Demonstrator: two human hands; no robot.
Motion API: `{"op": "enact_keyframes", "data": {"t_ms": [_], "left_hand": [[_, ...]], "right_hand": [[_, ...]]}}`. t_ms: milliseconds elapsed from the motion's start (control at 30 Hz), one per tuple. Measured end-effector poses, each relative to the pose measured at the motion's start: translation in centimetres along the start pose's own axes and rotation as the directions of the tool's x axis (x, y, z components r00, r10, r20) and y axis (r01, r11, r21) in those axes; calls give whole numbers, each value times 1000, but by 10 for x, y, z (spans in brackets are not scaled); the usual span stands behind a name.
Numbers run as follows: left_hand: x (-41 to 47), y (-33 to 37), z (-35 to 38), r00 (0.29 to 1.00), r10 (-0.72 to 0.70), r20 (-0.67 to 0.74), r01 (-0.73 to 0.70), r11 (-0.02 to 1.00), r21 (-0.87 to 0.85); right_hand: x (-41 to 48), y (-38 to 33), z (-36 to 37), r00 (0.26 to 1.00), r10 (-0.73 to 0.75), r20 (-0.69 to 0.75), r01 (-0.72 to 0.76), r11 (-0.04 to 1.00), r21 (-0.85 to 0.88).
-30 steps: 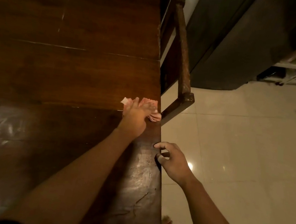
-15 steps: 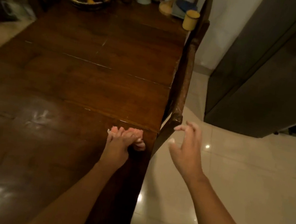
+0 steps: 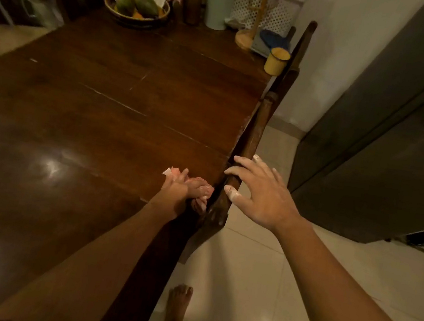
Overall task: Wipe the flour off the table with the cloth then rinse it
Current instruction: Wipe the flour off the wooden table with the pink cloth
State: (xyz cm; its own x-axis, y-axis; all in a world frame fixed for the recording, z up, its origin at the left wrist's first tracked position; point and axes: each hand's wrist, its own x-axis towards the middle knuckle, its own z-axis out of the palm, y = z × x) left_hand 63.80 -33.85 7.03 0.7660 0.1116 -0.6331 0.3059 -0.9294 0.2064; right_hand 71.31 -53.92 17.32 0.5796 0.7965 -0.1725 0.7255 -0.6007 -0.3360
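Wiping: we judge that it is in its last part. The middle and far boards of the counter (image 3: 102, 116) look dark and clean, and the cloth (image 3: 204, 190) is already at the right edge, where flour would be pushed off.
Doubtful spots: on the near left of the counter we see pale patches (image 3: 51, 168). We cannot tell if they are thin flour or only the shine of a lamp, so some strokes may remain there.
Rinsing: not yet done, in our judgement. The cloth is on the counter, and no sink or tap is in view.
Where the cloth is: a small pink bunch at the right edge of the counter, just beside the wooden chair (image 3: 254, 139) that stands against this edge.
Left hand: the left hand (image 3: 177, 192) lies on top of the cloth. Its fingers (image 3: 198, 183) are curled over the bunch and grip it against the wood. One pale corner of the cloth sticks out on the far side.
Right hand: the right hand (image 3: 266, 196) holds nothing. Its fingers (image 3: 243, 162) are spread wide apart, and the tips of the far ones touch the top rail of the chair. The thumb is apart from the rail, as far as we see.
Flour on skin: white dust shows on the thumb tip and on some fingertips of the right hand, so we think this hand needs water too.
Far end: a fruit bowl (image 3: 135, 11) and a yellow mug (image 3: 276, 61) stand there, well apart from the cloth.
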Motion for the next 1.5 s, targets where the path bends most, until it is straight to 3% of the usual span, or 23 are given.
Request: {"op": "enact_keyframes", "data": {"t_ms": [67, 133, 200, 333, 400, 467, 533, 600, 667, 700, 800, 867, 933, 1000, 1133, 1300, 1400, 1500], "left_hand": [[40, 5, -28, 994, -69, 89, 76, 994, -75], [68, 7, -46, 994, -103, 40, 109, 974, -199], [96, 4, -59, 993, -73, -92, 49, 968, -247], [144, 2, -85, 955, 33, -296, -81, 985, -150], [169, 9, -95, 950, -4, -312, -76, 967, -243], [181, 8, -107, 981, -79, -176, 8, 928, -371], [185, -7, -108, 995, -8, -97, -23, 952, -306], [174, -24, -100, 973, 150, -174, -179, 970, -164], [181, -34, -104, 958, 190, -215, -208, 976, -66], [193, -30, -112, 960, 192, -202, -215, 972, -98], [243, -11, -145, 999, 31, -39, -43, 933, -357], [256, 2, -158, 990, -61, -128, -16, 849, -529], [249, 12, -180, 987, -30, -160, -39, 909, -416], [250, 13, -197, 988, -101, -115, 52, 927, -372], [248, 9, -174, 997, -43, -64, 37, 994, -102], [254, 13, -201, 994, 13, -107, -21, 997, -70], [254, 29, -209, 956, 97, -276, -88, 995, 45], [269, 29, -201, 958, 119, -260, -111, 993, 44]], "right_hand": [[18, 13, -8, 1000, 20, 21, -20, 1000, -7], [33, 23, -12, 999, 39, 21, -39, 999, 7], [43, 30, -13, 999, 46, 4, -46, 999, 28], [55, 41, -17, 1000, 16, 10, -16, 998, 60], [68, 50, -23, 1000, 18, 2, -18, 999, 44], [83, 60, -29, 998, 57, -23, -56, 998, 36], [98, 70, -34, 992, 120, -39, -118, 992, 53], [111, 77, -40, 986, 163, -25, -161, 984, 71], [124, 81, -46, 985, 173, -12, -172, 982, 83], [129, 81, -48, 984, 179, -13, -177, 980, 94], [140, 85, -56, 978, 209, -28, -206, 974, 93], [146, 90, -61, 976, 218, -26, -216, 975, 49], [148, 93, -61, 977, 212, -20, -211, 977, 21], [148, 92, -59, 978, 205, -24, -204, 978, 37], [147, 82, -48, 973, 224, -48, -218, 970, 105], [145, 68, -39, 965, 248, -90, -244, 968, 51], [144, 70, -37, 957, 274, -89, -271, 961, 49], [144, 72, -35, 955, 283, -87, -279, 959, 54]]}}
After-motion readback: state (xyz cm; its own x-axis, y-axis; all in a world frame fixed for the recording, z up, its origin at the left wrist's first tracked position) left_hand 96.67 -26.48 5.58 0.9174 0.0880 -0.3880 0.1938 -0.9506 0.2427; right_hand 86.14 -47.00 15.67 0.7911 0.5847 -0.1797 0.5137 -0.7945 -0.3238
